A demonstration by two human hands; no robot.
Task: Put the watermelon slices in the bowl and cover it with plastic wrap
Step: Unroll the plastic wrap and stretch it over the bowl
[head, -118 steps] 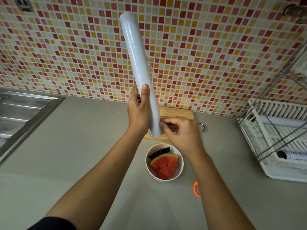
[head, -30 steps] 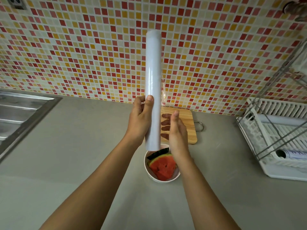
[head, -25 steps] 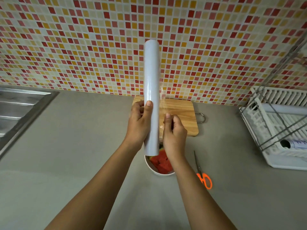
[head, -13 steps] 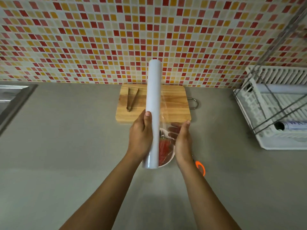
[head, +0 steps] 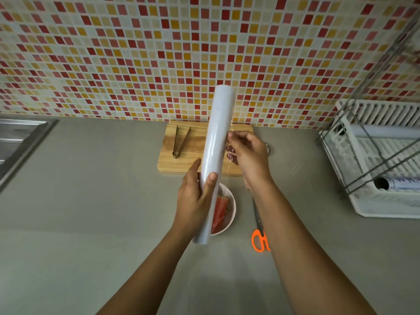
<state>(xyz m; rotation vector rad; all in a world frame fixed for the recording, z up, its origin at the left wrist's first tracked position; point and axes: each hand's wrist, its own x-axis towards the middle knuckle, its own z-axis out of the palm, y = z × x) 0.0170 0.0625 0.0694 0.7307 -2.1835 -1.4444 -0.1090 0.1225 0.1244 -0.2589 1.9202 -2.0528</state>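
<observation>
1. The left hand [head: 193, 205] grips the lower part of a roll of plastic wrap [head: 217, 144]. Its thumb lies across the front of the roll and its fingers are curled round the back, clamped on it.
2. The roll stands nearly upright above the worktop [head: 91, 212], leaning slightly to the right at the top. Its lower end hangs in front of the left side of the bowl [head: 233, 212].
3. The right hand [head: 248, 153] is just beside the roll on its right. Its fingers [head: 234, 135] are pressed together with the thumb, pinching the loose edge of clear film [head: 229, 165] that comes off the roll.
4. The white bowl sits on the worktop below both hands, near the front edge of a wooden cutting board [head: 181, 165].
5. The watermelon slices [head: 220, 213] lie inside the bowl, red flesh showing, partly hidden by the roll.
6. Metal tongs [head: 180, 142] rest on the left part of the cutting board.
7. Orange-handled scissors [head: 260, 239] lie on the worktop to the right of the bowl, partly under the right forearm.
8. A white dish rack [head: 375, 201] stands at the far right, and a sink [head: 18, 142] shows at the left edge.
</observation>
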